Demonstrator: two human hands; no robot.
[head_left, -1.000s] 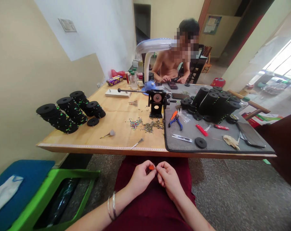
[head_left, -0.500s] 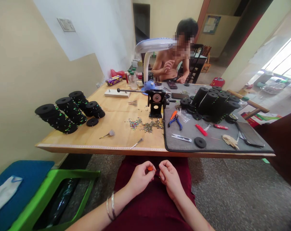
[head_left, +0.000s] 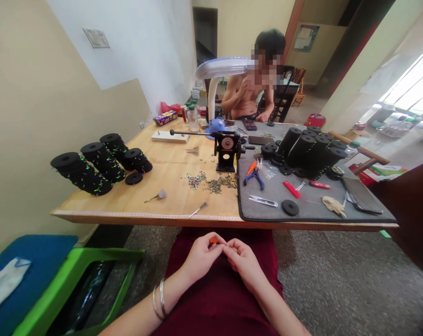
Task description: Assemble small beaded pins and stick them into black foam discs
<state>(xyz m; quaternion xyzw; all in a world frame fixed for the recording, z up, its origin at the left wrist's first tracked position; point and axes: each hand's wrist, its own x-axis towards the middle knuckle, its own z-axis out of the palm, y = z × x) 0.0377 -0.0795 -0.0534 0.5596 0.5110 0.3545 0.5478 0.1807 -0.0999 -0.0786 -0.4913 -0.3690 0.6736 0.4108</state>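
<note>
My left hand is curled with thumb and forefinger closed on a small orange piece, which shows in the crook between them, above the dark red cloth over my lap. My right hand has its thumb and forefinger pinched together, their tips meeting those of my left; I cannot tell whether anything thin lies between them. Both hands are in front of the near edge of the wooden table, below its top. On the wood near that edge lies a fluffy-tipped stick, with loose colored beads and metallic bits farther in, before a black dial machine. To the right, metal snips and a black ring lie on a gray mat.
</note>
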